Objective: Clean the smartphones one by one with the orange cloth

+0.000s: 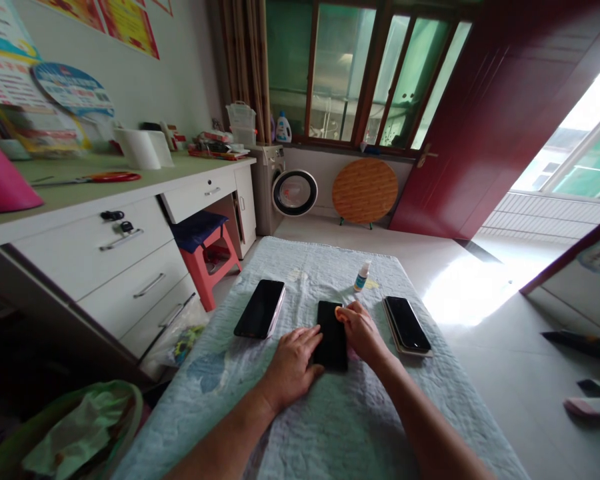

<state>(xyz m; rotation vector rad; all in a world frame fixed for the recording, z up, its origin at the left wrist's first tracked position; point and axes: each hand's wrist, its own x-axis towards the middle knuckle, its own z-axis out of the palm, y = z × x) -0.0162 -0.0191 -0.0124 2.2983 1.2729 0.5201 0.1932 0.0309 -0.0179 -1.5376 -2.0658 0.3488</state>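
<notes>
A black smartphone (332, 350) lies screen up on the cloth-covered table. My left hand (293, 363) rests flat along its left edge, fingers stretched out and thumb near the lower corner. Against the upper right of the screen, my right hand (361, 330) pinches a small orange piece (339, 313), perhaps a wiping pad; most of it is hidden by the fingers. Left of my hands lies another dark phone (261, 308). To the right, a third phone (406, 323) sits on a pale, flat case or box. Beyond my right hand stands a small spray bottle (362, 277) with a blue label.
A quilted light-blue cloth (375, 427) covers the table. On the left are a white desk (125, 257), a red stool (211, 260) and a green bin (130, 420). Farther back stand a washing machine (266, 193) with its door open, a round folded table (365, 191) and a red door (460, 127).
</notes>
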